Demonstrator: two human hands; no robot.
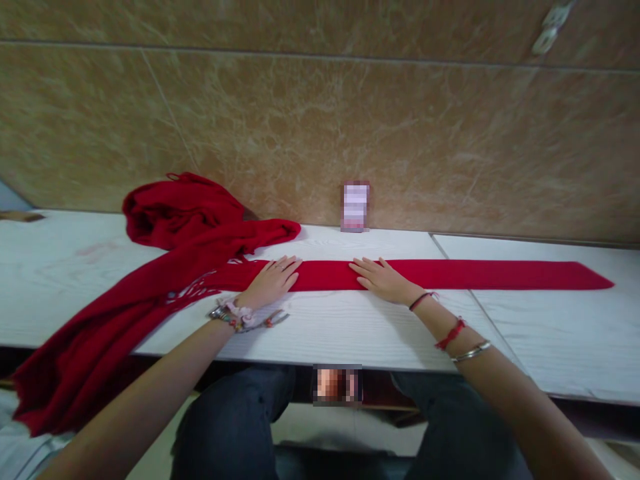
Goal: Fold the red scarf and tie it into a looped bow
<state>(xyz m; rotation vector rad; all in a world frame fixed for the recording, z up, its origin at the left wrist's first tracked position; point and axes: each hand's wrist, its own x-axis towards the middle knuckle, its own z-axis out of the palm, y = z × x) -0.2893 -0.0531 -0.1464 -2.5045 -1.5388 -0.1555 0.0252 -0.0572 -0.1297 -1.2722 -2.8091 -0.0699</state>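
Note:
A long flat red fabric strip [490, 275] lies across the white tabletop, its pointed tip toward the right. Flat on its left part rests my left hand [270, 283], fingers extended. My right hand [384, 280] presses palm down on the strip farther right, fingers also stretched out. Neither hand grips anything. At the left, the strip runs up to a bunched red knitted cloth [175, 217] with stringy, open-looking edges; whether they are one piece I cannot tell. Part of that cloth drapes over the table's near edge, beside my left forearm.
The white table [350, 333] is narrow, with a seam right of centre. Behind it rises a brown marbled wall [325, 120]. A blurred-out upright phone-shaped object [355, 207] leans there. A brown item [21, 216] sits far left; my knees are beneath the near edge.

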